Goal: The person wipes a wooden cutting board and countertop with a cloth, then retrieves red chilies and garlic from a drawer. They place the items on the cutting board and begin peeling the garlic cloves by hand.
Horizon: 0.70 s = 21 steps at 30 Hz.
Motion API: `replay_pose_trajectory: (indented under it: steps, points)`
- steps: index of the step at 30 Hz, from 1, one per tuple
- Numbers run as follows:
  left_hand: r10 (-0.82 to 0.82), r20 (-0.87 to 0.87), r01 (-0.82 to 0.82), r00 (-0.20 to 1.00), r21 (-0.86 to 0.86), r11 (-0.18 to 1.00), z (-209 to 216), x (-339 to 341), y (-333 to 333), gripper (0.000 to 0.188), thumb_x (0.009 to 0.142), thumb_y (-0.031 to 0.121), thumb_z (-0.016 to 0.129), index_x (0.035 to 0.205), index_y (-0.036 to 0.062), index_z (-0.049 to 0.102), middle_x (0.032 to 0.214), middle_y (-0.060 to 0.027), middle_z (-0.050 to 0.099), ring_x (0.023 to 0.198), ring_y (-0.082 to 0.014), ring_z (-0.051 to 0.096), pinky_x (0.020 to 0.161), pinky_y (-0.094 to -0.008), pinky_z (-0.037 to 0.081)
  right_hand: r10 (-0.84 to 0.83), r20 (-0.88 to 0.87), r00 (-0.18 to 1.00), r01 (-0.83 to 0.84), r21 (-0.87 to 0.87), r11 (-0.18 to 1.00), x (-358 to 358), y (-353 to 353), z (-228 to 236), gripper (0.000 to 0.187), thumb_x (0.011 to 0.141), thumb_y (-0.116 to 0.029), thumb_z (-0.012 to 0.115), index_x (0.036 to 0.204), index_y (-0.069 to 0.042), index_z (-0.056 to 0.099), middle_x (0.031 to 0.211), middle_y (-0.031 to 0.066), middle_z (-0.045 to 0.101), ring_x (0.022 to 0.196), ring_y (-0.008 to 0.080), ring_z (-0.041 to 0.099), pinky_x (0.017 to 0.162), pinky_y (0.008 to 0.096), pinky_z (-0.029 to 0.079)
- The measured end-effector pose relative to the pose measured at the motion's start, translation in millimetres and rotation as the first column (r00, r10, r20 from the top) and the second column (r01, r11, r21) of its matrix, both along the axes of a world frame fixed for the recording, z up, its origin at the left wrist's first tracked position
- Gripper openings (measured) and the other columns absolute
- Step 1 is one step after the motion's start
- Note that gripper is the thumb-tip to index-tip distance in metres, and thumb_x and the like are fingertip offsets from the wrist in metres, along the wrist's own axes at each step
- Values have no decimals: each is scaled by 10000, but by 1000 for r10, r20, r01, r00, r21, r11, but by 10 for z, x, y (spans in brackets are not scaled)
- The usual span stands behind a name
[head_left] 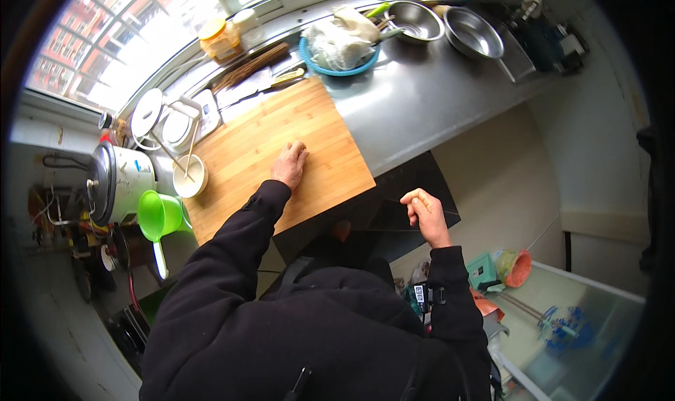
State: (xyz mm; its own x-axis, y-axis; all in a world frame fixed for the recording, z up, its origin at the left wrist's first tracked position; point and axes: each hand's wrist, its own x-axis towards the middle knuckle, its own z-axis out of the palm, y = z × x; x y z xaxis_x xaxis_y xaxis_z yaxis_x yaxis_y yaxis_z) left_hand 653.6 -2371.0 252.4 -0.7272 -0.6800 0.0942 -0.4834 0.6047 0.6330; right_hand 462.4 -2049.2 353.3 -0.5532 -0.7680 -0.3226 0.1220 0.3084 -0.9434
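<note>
My left hand [289, 164] rests on a wooden cutting board [330, 144], its fingers curled under. Whatever may lie beneath those fingers is hidden. Off the counter's front edge, to the right of the board, my right hand [427, 214] hangs in the air with its fingers folded in. Nothing shows in it. A cream-coloured bowl [198, 183] with chopsticks [191, 145] standing in it is at the board's left edge. Behind the board lies a knife with a yellow-and-black handle [287, 77].
Left of the board are a green dipper [160, 214] and a white cooker [130, 176]. At the back stand a blue basket [339, 71] with a plastic bag, steel bowls [472, 34] and a yellow-lidded jar [219, 41]. A glass-topped surface [598, 295] is at lower right.
</note>
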Motion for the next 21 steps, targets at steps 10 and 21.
replay_pose_trajectory:
  steps: [10, 21]
  points:
    - [322, -310, -100, 894, 565, 819, -194, 75, -407, 173, 996, 188, 594, 1092, 54, 650, 866, -40, 648, 906, -215, 607, 826, -366, 475, 160, 242, 957, -158, -29, 987, -430, -890, 148, 195, 1028, -121, 490, 984, -28, 656, 756, -26, 558, 625, 43, 512, 579, 200, 460]
    - [688, -323, 55, 650, 923, 382, 578, 132, -181, 189, 1014, 194, 570, 1109, 32, 556, 877, -79, 649, 774, -155, 663, 659, -277, 547, 399, 359, 844, -393, -93, 915, -844, -1470, 109, 136, 980, -58, 521, 961, -20, 651, 808, 9, 607, 703, 72, 569, 616, 221, 494]
